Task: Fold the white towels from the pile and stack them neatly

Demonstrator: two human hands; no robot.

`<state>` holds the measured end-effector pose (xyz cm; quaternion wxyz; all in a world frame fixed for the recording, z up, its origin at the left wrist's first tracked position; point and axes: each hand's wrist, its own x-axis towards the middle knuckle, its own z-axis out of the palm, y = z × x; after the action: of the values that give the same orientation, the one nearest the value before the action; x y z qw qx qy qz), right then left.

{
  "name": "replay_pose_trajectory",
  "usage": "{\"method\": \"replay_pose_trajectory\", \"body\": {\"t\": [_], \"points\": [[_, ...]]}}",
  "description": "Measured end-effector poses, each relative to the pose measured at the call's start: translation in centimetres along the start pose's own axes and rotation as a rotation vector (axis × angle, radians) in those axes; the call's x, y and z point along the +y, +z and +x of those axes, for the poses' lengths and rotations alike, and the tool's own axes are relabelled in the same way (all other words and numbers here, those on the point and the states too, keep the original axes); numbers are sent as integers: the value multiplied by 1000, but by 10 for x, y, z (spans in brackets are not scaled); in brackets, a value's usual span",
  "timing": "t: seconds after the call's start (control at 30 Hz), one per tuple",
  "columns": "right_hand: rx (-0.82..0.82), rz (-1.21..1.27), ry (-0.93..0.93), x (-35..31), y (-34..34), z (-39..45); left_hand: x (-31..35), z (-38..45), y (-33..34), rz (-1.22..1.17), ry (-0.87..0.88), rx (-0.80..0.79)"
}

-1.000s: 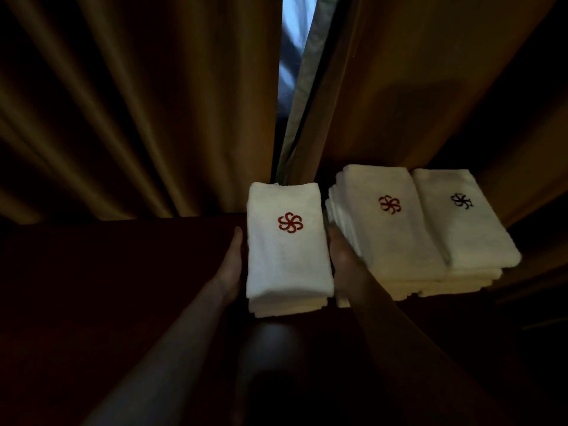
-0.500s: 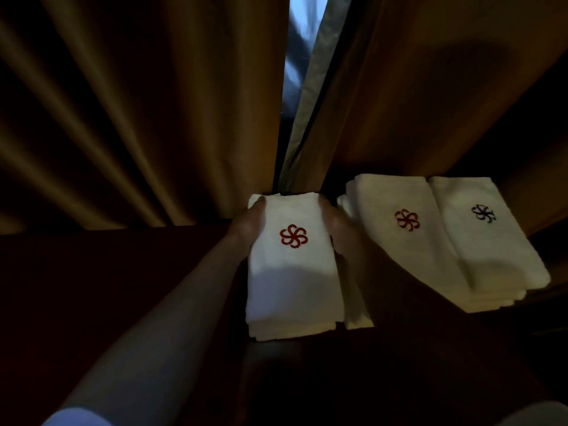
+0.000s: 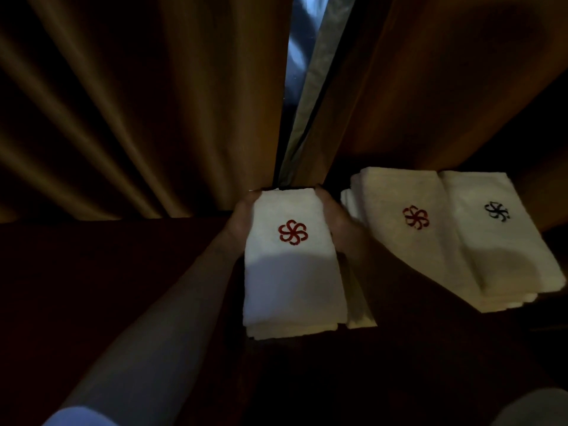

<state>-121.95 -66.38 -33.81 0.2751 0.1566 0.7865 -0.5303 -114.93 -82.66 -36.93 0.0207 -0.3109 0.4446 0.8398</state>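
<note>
1. Head view: dim light falls on a dark table (image 3: 92,287) that backs onto brown curtains (image 3: 138,103), and a narrow gap (image 3: 296,56) between the two curtain panels shows pale blue.
2. Left stack (image 3: 292,272) of folded white towels lies at the table's far edge, right below the gap, and its top towel carries a red pinwheel emblem (image 3: 292,232).
3. Left hand (image 3: 239,222) lies against the left side of this stack near its far end, with the fingertips reaching the far left corner; shadow hides how far the fingers curl, so I cannot tell whether it grips or only presses.
4. Right hand (image 3: 335,222) lies against the right side in the same way, its fingertips at the far right corner, and its grip is just as unreadable in the dark.
5. Middle stack (image 3: 408,241) sits just right of the right hand at the far edge, topped with its own red emblem (image 3: 415,217).
6. Right stack (image 3: 504,241) touches the middle one along its long side and bears a black emblem (image 3: 497,211).
7. Pale sleeves show at the bottom left corner (image 3: 80,416) and the bottom right corner (image 3: 534,407) of the view.
</note>
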Motion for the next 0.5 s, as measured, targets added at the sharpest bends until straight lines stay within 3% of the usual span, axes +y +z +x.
{"method": "replay_pose_trajectory", "body": {"t": [0.17,0.33,0.5], "points": [[42,39,-25,3,0,-8,3,-3,3,-25,-5,-31],[-25,88,23,-3,8,7,3,-6,-1,2,-4,-34],[-24,-182,-143,-18,10,-9,12,-18,6,379,74,340]]}}
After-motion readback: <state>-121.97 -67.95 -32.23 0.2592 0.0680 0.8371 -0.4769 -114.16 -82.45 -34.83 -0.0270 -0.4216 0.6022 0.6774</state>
